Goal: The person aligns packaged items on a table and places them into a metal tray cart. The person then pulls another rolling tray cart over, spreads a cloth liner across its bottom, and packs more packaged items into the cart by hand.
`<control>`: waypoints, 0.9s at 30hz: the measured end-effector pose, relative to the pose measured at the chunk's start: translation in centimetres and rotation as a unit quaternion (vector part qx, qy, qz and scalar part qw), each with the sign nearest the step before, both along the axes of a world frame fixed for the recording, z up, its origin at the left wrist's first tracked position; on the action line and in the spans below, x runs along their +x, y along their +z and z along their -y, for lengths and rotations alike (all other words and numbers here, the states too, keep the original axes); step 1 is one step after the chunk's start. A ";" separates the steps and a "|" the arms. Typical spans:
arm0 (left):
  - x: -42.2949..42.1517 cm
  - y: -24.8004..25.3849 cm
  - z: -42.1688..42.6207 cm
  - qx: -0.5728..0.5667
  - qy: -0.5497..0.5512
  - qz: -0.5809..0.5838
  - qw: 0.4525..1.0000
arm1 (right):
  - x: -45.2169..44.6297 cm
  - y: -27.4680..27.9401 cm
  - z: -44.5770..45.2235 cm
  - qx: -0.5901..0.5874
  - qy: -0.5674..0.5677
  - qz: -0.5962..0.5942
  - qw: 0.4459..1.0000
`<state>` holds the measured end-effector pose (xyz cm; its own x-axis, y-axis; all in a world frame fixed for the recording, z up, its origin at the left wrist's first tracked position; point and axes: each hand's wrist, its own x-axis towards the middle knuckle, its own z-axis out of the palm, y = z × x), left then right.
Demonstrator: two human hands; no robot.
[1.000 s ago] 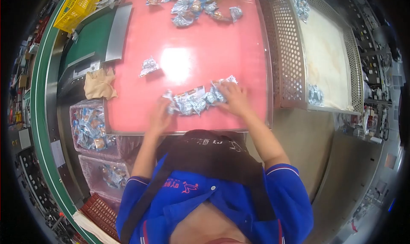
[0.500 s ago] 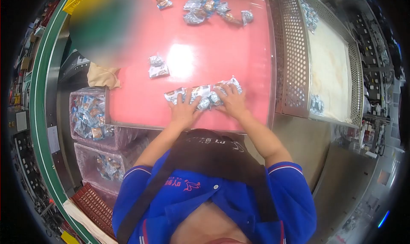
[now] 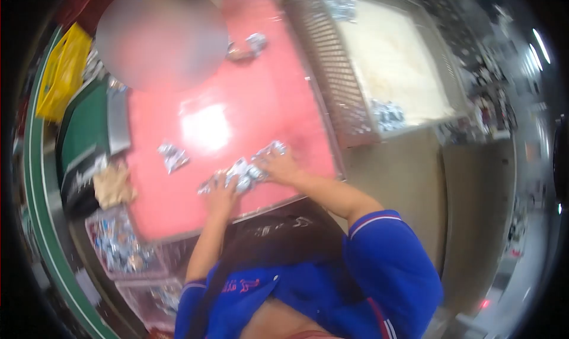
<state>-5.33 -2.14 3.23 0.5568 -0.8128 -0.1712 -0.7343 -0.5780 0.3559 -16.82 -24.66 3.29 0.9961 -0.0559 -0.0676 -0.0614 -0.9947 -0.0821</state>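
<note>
Packets (image 3: 242, 174) lay in an uneven row near the front edge of the pink table (image 3: 278, 107), directly under both hands. I had the left hand (image 3: 221, 198) over the left end, fingers spread and touching the wrappers; I could not tell whether they gripped any. My right hand (image 3: 277, 166) was open too, fingers fanned over the right end; its hold was also unclear.

One loose packet (image 3: 173, 158) sat beyond the left hand, apart from the row, and a small cluster (image 3: 248, 48) lay farther up. A round blurred patch hid the table's far left part from me. Beige cloth (image 3: 114, 186) lay at the left edge, beside a green surface (image 3: 86, 125), with a yellow crate (image 3: 62, 72) beyond. Lined bins (image 3: 127, 274) of packets stood below that edge. Along the right side stood a metal tray (image 3: 335, 60) with perforated walls, packets inside at both ends.
</note>
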 end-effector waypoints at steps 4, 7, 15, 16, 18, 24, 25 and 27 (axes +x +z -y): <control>0.9 2.4 0.2 -0.044 -0.012 -0.032 0.998 | 0.6 3.3 1.0 0.054 -0.023 -0.064 0.996; 1.6 5.8 2.5 -0.100 -0.001 -0.088 0.991 | 0.1 6.7 2.7 0.018 -0.036 0.033 0.999; 0.6 19.8 19.2 -0.261 -0.105 0.101 0.954 | -4.4 21.8 16.7 -0.091 -0.093 0.237 0.963; -0.4 20.8 21.9 -0.263 -0.116 0.113 0.951 | -5.8 22.5 18.8 -0.085 -0.113 0.237 0.961; -2.6 21.6 27.5 -0.265 -0.148 0.103 0.947 | -9.1 21.7 23.6 -0.053 -0.167 0.227 0.958; -10.3 22.8 43.3 -0.156 -0.190 0.116 0.962 | -18.8 18.6 37.1 0.014 -0.247 0.218 0.944; -11.0 22.7 45.3 -0.137 -0.195 0.123 0.963 | -19.6 17.9 39.2 0.026 -0.253 0.212 0.944; -11.8 21.5 48.5 -0.105 -0.195 0.128 0.967 | -20.2 16.6 42.8 0.045 -0.248 0.173 0.952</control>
<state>-17.11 -50.60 24.72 0.2036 -0.9714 0.1222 -0.9613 -0.1747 0.2131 -37.06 -67.44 19.85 0.8117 -0.5353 0.2336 -0.4758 -0.8381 -0.2668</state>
